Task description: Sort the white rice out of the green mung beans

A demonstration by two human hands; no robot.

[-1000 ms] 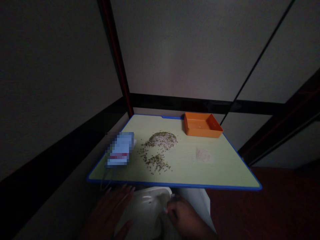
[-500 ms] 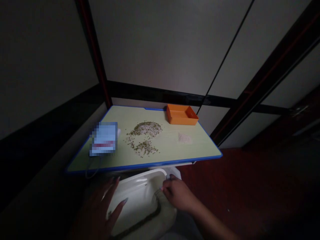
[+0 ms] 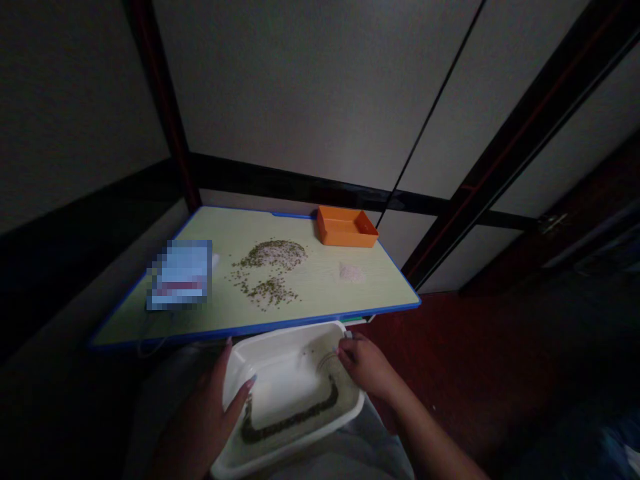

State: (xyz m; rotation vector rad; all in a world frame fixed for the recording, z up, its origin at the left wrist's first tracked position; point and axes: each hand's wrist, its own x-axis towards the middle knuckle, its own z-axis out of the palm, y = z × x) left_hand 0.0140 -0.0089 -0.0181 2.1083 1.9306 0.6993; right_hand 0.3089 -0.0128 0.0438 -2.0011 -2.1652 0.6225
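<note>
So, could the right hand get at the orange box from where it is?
Probably, by stretching: nothing tall stands between the right hand and the orange box, just a low patch of pale grains on the table. But that hand curls at the white basin's rim and would need to leave it.

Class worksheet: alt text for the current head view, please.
A person's right hand grips the right rim of a white basin, left hand at its left side; a dark, grain-like band curves inside. Beyond, a table bears scattered green and pale grains and an orange box.
</note>
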